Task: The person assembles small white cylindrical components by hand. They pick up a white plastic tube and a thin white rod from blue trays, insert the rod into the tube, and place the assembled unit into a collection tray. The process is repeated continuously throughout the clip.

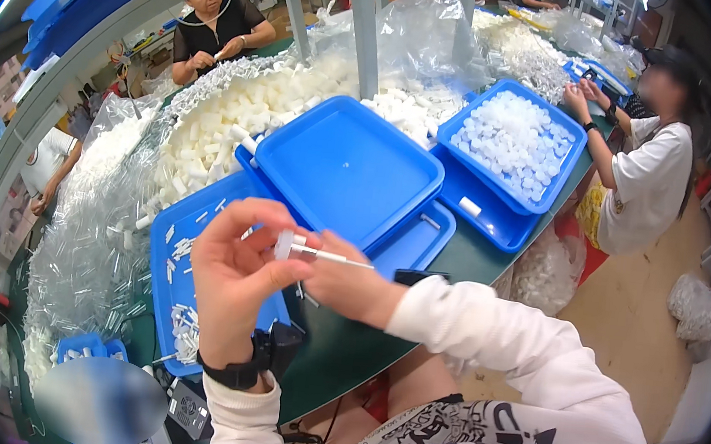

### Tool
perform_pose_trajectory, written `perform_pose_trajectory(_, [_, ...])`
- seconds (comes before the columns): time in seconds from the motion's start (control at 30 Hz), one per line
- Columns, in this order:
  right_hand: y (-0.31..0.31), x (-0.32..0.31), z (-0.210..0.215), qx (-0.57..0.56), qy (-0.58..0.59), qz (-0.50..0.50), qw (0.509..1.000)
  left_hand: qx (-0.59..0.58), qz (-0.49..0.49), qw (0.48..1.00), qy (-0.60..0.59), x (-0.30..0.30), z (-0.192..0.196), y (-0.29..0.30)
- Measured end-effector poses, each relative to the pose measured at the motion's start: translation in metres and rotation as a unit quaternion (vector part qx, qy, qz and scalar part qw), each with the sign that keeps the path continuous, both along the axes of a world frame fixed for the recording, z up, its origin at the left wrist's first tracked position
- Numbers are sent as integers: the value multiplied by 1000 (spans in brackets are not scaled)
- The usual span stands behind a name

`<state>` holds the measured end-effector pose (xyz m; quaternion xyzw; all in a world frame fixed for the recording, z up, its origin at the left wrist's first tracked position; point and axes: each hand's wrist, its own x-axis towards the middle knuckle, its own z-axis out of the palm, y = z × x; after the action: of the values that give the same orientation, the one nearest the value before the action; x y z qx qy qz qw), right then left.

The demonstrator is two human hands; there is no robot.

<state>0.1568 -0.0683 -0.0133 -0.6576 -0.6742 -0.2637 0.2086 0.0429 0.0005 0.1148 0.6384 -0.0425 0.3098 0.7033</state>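
Note:
My left hand is raised over the table, thumb and fingers closed on a small white plastic part. This part has a round translucent disc at one end and a slender white rod that narrows to a thin tip on the right. Close behind the rod is my right hand, fingers curled in toward the left hand. Its fingertips are partly hidden, so what they grip does not show. Beneath my left hand lies a blue tray with loose small white tubes.
Stacked blue trays stand ahead, and one blue tray at right holds translucent white discs. A heap of white cylindrical pieces lies behind, beside clear plastic bags. Grey frame posts rise ahead. Co-workers sit around the table.

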Motion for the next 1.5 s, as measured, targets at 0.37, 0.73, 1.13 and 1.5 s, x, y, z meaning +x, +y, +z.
perform_pose_trajectory(0.37, [28, -27, -2, -280, -455, -207, 820, 15, -16, 1000, -16, -34, 19, -1])
perform_pose_trajectory(0.73, [4, -7, 13, -195, -167, -97, 962, 52, 112, 988, -89, -42, 17, 21])
perform_pose_trajectory(1.13, [-31, -3, 164, 212, 551, 340, 732, 49, 228, 961, -148, -46, 23, 26])
perform_pose_trajectory(1.5, [-10, 14, 148, 145, 563, 389, 715, 53, 316, 934, -157, -37, 17, 28])
